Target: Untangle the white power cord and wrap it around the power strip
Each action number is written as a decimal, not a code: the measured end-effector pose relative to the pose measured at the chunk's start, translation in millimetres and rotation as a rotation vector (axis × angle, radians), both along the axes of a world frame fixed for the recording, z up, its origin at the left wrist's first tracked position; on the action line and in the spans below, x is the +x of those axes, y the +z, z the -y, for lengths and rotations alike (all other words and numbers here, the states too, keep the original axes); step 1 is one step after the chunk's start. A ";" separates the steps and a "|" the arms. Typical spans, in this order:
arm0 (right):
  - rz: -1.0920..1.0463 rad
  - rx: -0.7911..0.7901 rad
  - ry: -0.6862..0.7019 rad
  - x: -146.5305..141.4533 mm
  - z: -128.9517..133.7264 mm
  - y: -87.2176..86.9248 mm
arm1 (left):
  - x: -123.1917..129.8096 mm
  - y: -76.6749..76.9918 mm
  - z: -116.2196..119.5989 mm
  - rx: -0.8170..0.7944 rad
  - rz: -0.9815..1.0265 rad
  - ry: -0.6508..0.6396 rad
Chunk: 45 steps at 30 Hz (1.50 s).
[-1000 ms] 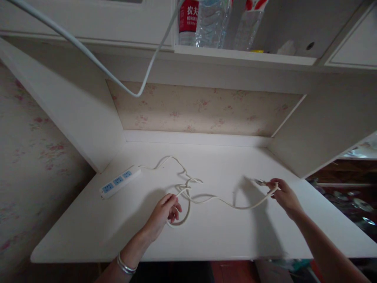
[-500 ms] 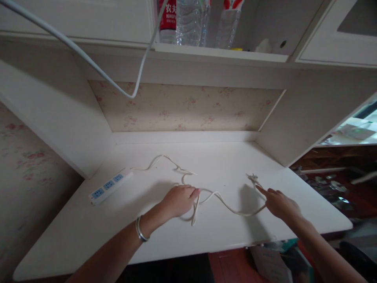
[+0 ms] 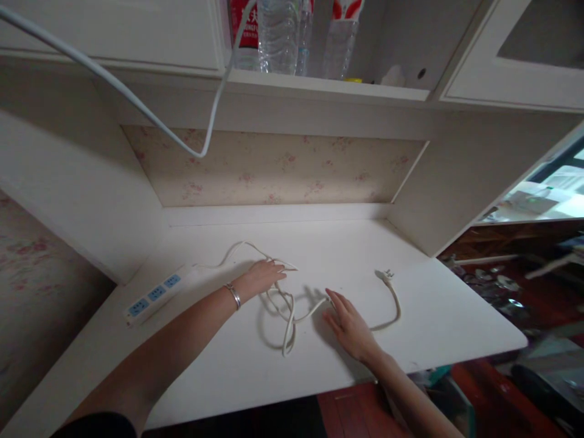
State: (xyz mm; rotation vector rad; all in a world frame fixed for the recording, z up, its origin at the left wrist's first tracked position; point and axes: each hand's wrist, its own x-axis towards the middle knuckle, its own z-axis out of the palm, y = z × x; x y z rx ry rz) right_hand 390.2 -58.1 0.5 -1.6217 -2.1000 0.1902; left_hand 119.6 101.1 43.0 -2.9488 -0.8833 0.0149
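A white power strip (image 3: 152, 298) with blue sockets lies at the left of the white desk. Its white cord (image 3: 290, 340) runs to the right and tangles into loops mid-desk. My left hand (image 3: 261, 278) is over the upper part of the tangle, fingers closed on the cord, their tips partly hiding it. My right hand (image 3: 350, 325) is at the stretch right of the loops, thumb and fingers apart, the cord passing at its fingertips. Beyond it, the cord curves up to the plug (image 3: 387, 275), which lies with its prongs pointing away.
An open shelf (image 3: 328, 85) above holds plastic bottles (image 3: 279, 36). A thick white cable or arm (image 3: 137, 100) hangs across the upper left. White side panels (image 3: 483, 164) flank the desk. Beyond the right edge is a cluttered floor.
My left hand has moved up and left along the tangle. My right hand has left the plug end and come left toward the loops. The plug now rests on the desk.
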 end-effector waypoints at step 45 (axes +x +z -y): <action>-0.022 0.067 -0.405 100.7 -175.0 9.8 | -63.0 18.8 105.9 -0.165 -0.145 0.640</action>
